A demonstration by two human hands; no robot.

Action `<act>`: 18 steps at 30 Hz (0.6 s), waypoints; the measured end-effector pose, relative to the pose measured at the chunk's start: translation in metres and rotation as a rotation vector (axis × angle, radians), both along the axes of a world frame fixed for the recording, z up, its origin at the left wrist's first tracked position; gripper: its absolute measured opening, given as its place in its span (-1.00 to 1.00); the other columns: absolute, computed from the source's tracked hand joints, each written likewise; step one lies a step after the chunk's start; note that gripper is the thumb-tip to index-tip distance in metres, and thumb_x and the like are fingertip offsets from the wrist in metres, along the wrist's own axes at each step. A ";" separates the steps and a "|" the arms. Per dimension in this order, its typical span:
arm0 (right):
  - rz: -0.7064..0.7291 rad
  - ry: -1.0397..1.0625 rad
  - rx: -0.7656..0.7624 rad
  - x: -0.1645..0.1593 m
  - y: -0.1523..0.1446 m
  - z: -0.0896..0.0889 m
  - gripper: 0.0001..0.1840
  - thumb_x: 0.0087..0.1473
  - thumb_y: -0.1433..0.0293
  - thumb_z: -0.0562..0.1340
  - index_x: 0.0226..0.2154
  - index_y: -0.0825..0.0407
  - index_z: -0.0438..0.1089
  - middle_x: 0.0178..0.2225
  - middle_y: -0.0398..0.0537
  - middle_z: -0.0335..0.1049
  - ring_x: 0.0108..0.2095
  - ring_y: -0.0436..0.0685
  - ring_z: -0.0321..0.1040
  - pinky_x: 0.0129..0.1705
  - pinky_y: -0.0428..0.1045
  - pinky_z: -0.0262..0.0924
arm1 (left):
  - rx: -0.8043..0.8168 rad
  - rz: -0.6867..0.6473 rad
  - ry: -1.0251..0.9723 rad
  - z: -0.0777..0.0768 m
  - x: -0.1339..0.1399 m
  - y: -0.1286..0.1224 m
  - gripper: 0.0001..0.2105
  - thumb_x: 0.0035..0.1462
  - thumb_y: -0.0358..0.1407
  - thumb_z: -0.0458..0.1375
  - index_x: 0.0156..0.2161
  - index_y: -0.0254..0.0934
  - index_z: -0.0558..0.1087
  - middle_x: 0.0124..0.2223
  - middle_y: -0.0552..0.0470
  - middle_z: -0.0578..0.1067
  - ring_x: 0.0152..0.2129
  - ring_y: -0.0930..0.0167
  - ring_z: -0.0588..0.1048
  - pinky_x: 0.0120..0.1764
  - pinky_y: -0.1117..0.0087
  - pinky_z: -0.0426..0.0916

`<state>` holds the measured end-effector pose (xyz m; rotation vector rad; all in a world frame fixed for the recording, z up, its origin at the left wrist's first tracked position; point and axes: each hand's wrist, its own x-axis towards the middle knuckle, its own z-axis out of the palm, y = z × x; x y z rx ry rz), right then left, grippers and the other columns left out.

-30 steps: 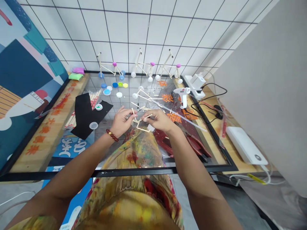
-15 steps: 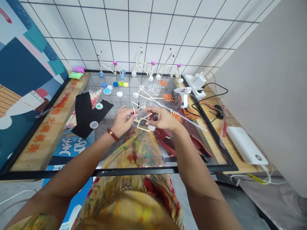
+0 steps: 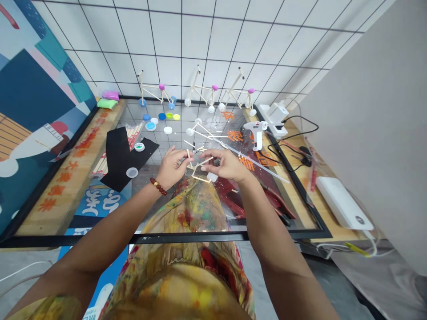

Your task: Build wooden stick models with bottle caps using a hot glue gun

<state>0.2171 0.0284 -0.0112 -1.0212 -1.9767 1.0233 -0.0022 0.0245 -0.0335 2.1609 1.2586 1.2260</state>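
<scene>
Over the near middle of the glass table, my left hand [image 3: 174, 166] pinches an upright wooden stick of a small stick frame [image 3: 201, 178]. Opposite it, my right hand [image 3: 225, 165] grips a slanting stick of the same frame between thumb and fingers. The joined sticks meet between my two hands, and one bent leg of the frame reaches down to the right beside a whitish cap [image 3: 212, 177]. Short loose sticks [image 3: 189, 144] lie just beyond my fingertips. Behind them rests a partly built stick model [image 3: 204, 129] with white bottle caps at one end.
Finished stick bicycles [image 3: 199, 89] stand along the tiled wall. Coloured bottle caps [image 3: 162, 116], black sheet [image 3: 116, 153] and bagged sticks [image 3: 134, 133] lie left. To the right are a glue gun [image 3: 257, 134], a clear glue stick [image 3: 263, 166], red pliers [image 3: 278, 202], a power strip [image 3: 271, 120] and a power bank [image 3: 343, 202].
Both hands stay almost where they were, still holding the stick frame. The whole view has shifted very slightly.
</scene>
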 end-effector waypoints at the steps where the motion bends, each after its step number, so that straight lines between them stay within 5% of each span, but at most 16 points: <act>1: 0.007 0.013 0.020 -0.002 0.000 0.000 -0.66 0.00 0.27 0.39 -0.16 0.08 0.54 -0.37 -0.08 0.53 -0.38 0.06 0.39 -0.27 -0.02 0.27 | 0.005 0.000 0.002 0.000 0.000 0.000 -0.93 0.21 -0.29 0.19 -0.29 -0.18 0.52 -0.21 0.07 0.65 -0.24 0.34 0.59 0.28 0.04 0.15; 6: 0.059 -0.027 0.142 -0.009 0.002 -0.004 -0.78 0.14 0.25 0.30 -0.34 0.06 0.56 -0.34 0.00 0.58 -0.34 0.11 0.47 -0.21 0.01 0.28 | 0.012 0.006 0.001 -0.002 0.000 0.001 -0.94 0.20 -0.31 0.19 -0.29 -0.18 0.53 -0.22 0.07 0.65 -0.26 0.35 0.60 0.27 0.03 0.16; 18: 0.040 -0.096 0.198 -0.011 0.004 -0.006 -0.83 0.13 0.33 0.26 -0.39 0.06 0.54 -0.40 -0.06 0.56 -0.39 0.06 0.42 -0.24 -0.04 0.23 | -0.020 0.007 0.015 -0.001 0.001 0.001 -0.92 0.21 -0.30 0.18 -0.30 -0.19 0.52 -0.22 0.06 0.65 -0.24 0.34 0.60 0.27 0.03 0.14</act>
